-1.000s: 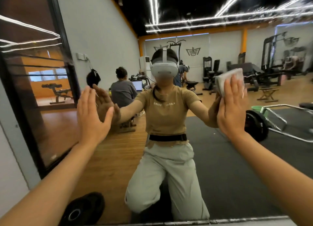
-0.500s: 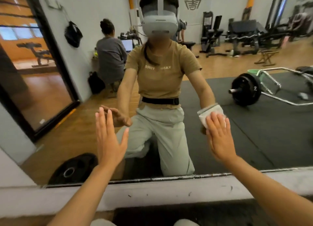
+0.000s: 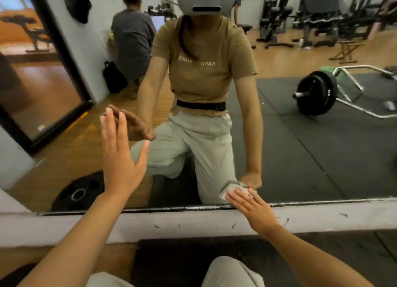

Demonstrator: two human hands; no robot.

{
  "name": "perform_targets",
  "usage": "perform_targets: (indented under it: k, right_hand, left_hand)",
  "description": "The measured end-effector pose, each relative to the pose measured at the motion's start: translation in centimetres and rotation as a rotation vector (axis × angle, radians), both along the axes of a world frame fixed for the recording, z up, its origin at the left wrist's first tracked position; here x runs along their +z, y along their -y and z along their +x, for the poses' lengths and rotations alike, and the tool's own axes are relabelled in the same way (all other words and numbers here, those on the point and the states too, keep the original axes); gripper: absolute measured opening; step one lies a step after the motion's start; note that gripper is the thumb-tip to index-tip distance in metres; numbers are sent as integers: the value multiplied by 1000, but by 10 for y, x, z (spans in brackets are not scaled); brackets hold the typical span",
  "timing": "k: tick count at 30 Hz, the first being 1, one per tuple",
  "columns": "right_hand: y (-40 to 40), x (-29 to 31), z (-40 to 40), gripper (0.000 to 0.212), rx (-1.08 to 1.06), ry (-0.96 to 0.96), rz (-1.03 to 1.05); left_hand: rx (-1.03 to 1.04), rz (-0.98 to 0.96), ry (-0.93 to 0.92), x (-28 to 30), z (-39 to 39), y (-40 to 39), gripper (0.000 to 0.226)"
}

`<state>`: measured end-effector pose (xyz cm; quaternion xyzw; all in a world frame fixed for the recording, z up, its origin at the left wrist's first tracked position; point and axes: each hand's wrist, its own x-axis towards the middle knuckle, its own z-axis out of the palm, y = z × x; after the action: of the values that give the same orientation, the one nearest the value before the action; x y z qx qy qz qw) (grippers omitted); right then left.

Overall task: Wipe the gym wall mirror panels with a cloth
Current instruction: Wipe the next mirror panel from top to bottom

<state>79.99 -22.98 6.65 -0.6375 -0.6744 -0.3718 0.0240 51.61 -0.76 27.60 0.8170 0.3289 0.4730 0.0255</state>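
A large wall mirror panel [image 3: 311, 153] fills the view and reflects me kneeling in front of it. My right hand [image 3: 252, 209] lies flat with straight fingers on a white cloth [image 3: 227, 191], pressing it against the glass at the mirror's bottom edge. Most of the cloth is hidden under my fingers. My left hand [image 3: 120, 155] is flat against the glass, fingers spread and pointing up, to the left and higher than the right hand. It holds nothing.
Below the mirror runs a scuffed white wall strip [image 3: 171, 224]. A black floor mat [image 3: 176, 263] lies under my knees [image 3: 229, 273]. The reflection shows a weight plate [image 3: 79, 192], a loaded bar [image 3: 315, 97], gym machines and a seated person [image 3: 133, 39].
My right hand slid the cloth down the glass from head height to the mirror's bottom edge. My left hand also dropped lower on the glass, and my view tilted downward.
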Motion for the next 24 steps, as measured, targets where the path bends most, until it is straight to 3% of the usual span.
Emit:
perform_targets:
  k: [4, 7, 10, 12, 14, 17, 19, 21, 24]
  right_hand:
    - [0, 21, 10, 88, 20, 31, -46]
    - [-16, 82, 9, 82, 55, -172, 284]
    - [-37, 145, 3, 63, -50, -412, 668]
    - [-50, 155, -3, 57, -67, -537, 810]
    - [-55, 128, -14, 56, -65, -620, 824]
    - [-40, 23, -34, 63, -166, -726, 632]
    - [-25, -35, -47, 92, -277, -793, 531]
    - [-19, -56, -60, 115, -344, -931, 478]
    - [-25, -44, -64, 82, -266, -1041, 431]
  left_hand:
    - [-21, 21, -7, -2, -3, -4, 79]
    - [-18, 16, 19, -4, 1, -4, 79]
    - [-28, 30, 52, -5, 6, -4, 77]
    - [-38, 34, 62, -7, 6, -4, 76]
    - [-37, 31, 51, -7, 4, -5, 77]
    - [-35, 51, 26, -7, 2, -7, 77]
    - [-29, 72, 25, -8, 2, -8, 76]
    - [-24, 85, 33, -10, 3, -9, 75]
    - [-24, 100, 39, -10, 6, -9, 74]
